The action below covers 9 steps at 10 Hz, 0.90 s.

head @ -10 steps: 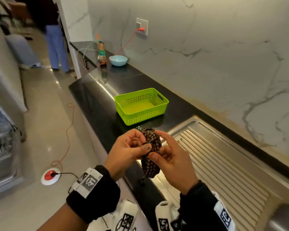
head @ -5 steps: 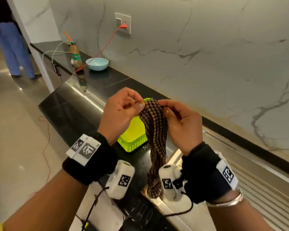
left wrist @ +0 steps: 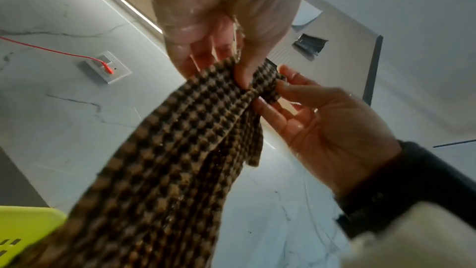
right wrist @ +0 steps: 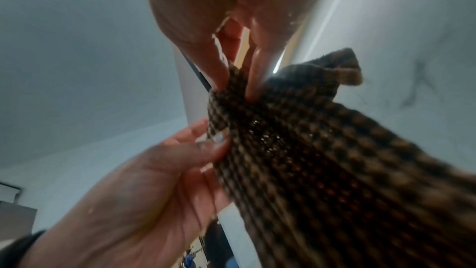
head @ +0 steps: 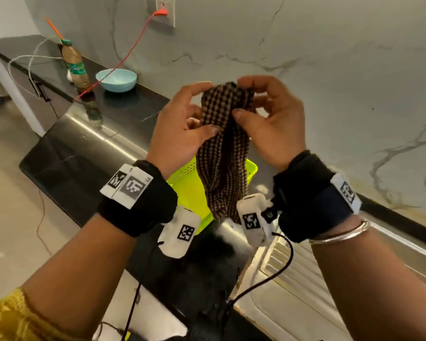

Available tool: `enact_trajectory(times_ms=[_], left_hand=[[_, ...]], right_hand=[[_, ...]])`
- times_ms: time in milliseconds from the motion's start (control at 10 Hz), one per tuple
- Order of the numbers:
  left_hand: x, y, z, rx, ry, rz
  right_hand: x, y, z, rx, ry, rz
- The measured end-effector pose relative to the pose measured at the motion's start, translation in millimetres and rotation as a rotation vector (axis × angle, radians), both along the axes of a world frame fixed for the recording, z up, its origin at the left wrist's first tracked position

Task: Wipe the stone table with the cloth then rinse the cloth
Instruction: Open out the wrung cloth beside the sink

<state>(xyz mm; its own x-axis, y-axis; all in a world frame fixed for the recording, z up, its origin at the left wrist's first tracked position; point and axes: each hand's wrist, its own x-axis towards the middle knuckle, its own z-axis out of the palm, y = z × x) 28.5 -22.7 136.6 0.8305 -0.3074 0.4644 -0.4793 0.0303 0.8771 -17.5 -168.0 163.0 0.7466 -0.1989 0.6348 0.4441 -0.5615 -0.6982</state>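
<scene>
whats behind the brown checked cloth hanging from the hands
The lime green plastic basket on the black stone counter shows behind the brown checked cloth, which covers the basket's middle; its contents cannot be seen.

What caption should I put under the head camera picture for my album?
Two hands, left hand and right hand, pinch a hanging checked cloth above the black stone table.

L hand [head: 180,129], R hand [head: 273,121] raised, fingers pinching cloth [head: 224,148].
</scene>
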Motion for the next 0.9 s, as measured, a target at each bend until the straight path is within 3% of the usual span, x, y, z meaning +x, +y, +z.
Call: enact_trajectory(times_ms=[100, 200, 300, 400, 600, 700, 800, 900], left_hand=[[2, 1, -2, -0.087, 0.027, 0.010], [0, -1, 14, -0.063, -0.130, 0.028], [8, -2, 33, -0.067, -0.320, 0.185], [21, -2, 40, -0.153, -0.428, 0.292], [36, 5, -22, 0.035, -0.255, 0.220], [49, 15, -65, 0.330, -0.129, 0.170], [49, 19, -89, 0.618, 0.016, 0.096], [49, 23, -86, 0.639, 0.037, 0.176]], right_hand=[[5, 4, -3, 0.077, -0.037, -0.040], [6, 3, 27, -0.019, -0.191, -0.017], [13, 3, 50, -0.220, -0.379, -0.009], [24, 8, 53, -0.310, -0.440, -0.007], [32, 3, -6, -0.236, -0.121, -0.002], [38, -3, -47, -0.316, 0.214, -0.001], [40, -9, -78, -0.600, 0.628, 0.029], [33, -13, -84, -0.776, 0.885, 0.035]])
